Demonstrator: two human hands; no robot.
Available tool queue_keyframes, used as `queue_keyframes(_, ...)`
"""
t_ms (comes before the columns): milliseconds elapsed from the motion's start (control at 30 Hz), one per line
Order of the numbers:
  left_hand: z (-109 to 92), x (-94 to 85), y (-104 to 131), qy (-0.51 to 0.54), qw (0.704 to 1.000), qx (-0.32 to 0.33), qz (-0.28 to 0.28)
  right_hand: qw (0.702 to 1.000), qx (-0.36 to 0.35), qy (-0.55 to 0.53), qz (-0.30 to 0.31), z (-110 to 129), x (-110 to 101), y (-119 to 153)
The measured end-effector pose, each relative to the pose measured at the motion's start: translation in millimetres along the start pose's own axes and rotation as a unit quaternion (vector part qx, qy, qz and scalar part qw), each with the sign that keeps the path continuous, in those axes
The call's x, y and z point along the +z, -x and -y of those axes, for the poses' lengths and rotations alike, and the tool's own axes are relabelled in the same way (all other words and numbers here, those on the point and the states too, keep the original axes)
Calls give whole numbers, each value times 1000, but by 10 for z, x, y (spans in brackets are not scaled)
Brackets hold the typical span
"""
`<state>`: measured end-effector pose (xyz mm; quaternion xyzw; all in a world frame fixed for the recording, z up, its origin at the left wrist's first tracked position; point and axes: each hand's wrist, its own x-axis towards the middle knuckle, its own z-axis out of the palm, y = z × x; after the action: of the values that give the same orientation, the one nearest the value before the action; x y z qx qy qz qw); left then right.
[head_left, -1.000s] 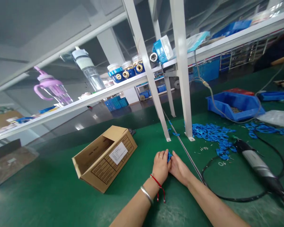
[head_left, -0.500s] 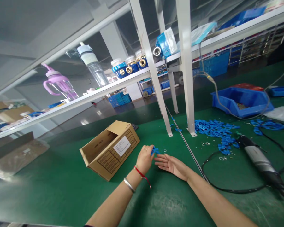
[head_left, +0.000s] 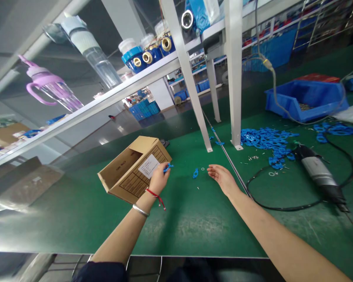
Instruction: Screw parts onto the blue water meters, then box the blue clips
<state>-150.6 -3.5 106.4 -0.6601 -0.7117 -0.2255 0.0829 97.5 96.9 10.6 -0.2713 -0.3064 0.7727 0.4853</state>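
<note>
My left hand (head_left: pixel 159 178) is closed on a small blue plastic part (head_left: pixel 168 167), in front of the labelled side of an open cardboard box (head_left: pixel 126 186). To its right, a second blue plastic part (head_left: pixel 195 173) lies loose on the green table (head_left: pixel 200 223). A small white ring (head_left: pixel 202 169) rests beside that part. My right hand (head_left: pixel 222 178) hovers just right of the ring, fingers apart from the thumb and nothing seen in them. The inside bottom of the box is hidden from this angle.
At right lie a heap of blue plastic parts (head_left: pixel 264 139) and a black-and-grey power tool (head_left: pixel 320 172) with a looped black cable. Behind them stands a blue bin (head_left: pixel 308 98). White shelf posts (head_left: pixel 235 78) rise from the table. Bottles and blue-and-brass meters (head_left: pixel 135 60) line the shelf.
My left hand has moved left toward the box with a blue part. My right hand has drawn away to the right. Another blue part now shows on the table between them. The view has tilted down.
</note>
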Motion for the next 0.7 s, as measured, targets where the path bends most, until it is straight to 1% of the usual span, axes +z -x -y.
queue_keyframes(67, -149, 273, -2, 15, 998, 27, 56, 1000, -4, 9, -8, -8, -10, -9)
queue_keyframes(100, -230, 413, -19, 18, 996, 39, 73, 1000, -5, 15, -8, -10, -9, -8)
queue_keyframes(167, -384, 676, -89, 20, 994, 50, 94, 1000, -4, 28, -4, -10, -2, -2)
queue_keyframes(233, -512, 896, -192, 19, 992, 55, 111, 999, -2, 38, -1, -6, 4, -3)
queue_keyframes(333, -644, 1122, -335, 12, 987, 64, 143, 999, -1, 47, 0, -7, -2, -24)
queue_keyframes(400, -689, 1189, -392, 7, 985, 70, 160, 999, -4, 55, 2, -19, -14, -45)
queue_keyframes(467, -692, 1172, -426, 3, 984, 72, 164, 998, -6, 67, 6, -42, -26, -64)
queue_keyframes(533, -646, 1051, -466, 0, 985, 69, 157, 997, -7, 82, 11, -69, -37, -79)
queue_keyframes(600, -547, 811, -537, -9, 990, 63, 129, 995, -8, 95, 15, -95, -47, -90)
queue_keyframes(633, -478, 649, -586, -16, 993, 61, 104, 995, -9, 99, 15, -107, -52, -96)
queue_keyframes(700, -301, 257, -700, -42, 997, 63, 28, 994, -10, 104, 16, -127, -62, -108)
